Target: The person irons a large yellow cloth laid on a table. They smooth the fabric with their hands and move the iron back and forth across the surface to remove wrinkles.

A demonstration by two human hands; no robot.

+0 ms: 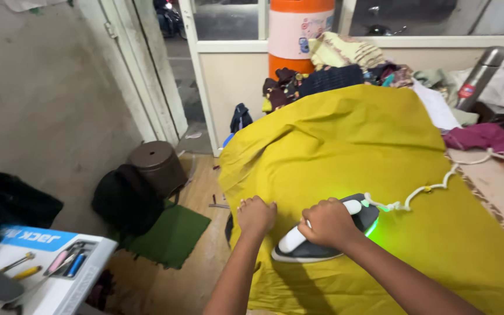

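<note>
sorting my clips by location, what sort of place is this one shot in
Probably a small home or shop ironing corner. The right hand holds an electric iron on a yellow cloth that the left hand pins down, with a pile of clothes behind.

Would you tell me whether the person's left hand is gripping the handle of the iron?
No, the left hand presses on the yellow cloth, while the right hand grips the white-handled dark iron.
</note>
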